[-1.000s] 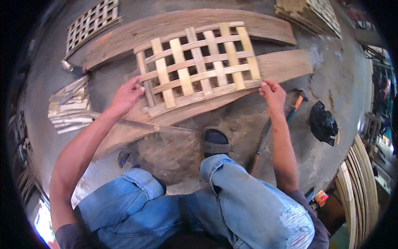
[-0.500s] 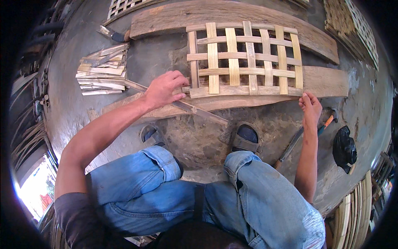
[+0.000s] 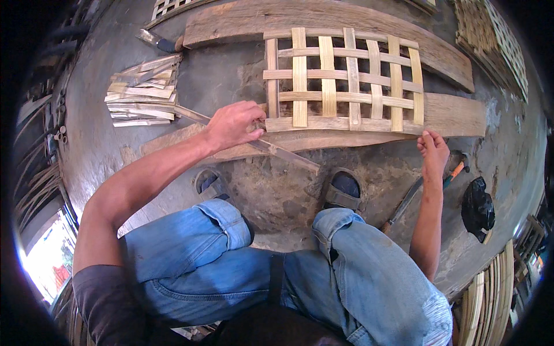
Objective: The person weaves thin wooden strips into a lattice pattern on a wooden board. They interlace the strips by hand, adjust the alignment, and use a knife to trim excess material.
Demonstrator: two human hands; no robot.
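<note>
A woven bamboo lattice (image 3: 354, 95) of flat pale strips lies across two wooden planks. My left hand (image 3: 235, 122) is at its near left corner, fingers curled and thumb beneath, gripping the end of the near strip. The fingertips are partly hidden. With thumb and forefinger closed, my right hand (image 3: 433, 151) pinches the near right corner. A loose brown bamboo strip (image 3: 285, 155) passes slantwise under my left hand and wrist, its end pointing toward my right foot.
Beyond the lattice stretches one plank (image 3: 242, 26); the nearer plank (image 3: 456, 112) supports its front side. At left lie a pile of split bamboo (image 3: 144, 95) and a bladed tool (image 3: 154, 41). A long knife (image 3: 404, 202) and black plastic bag (image 3: 478, 207) rest at right.
Both hands keep their hold on the lattice corners. The lattice's near edge appears slightly higher in view; otherwise only a small shift of the whole view shows.
</note>
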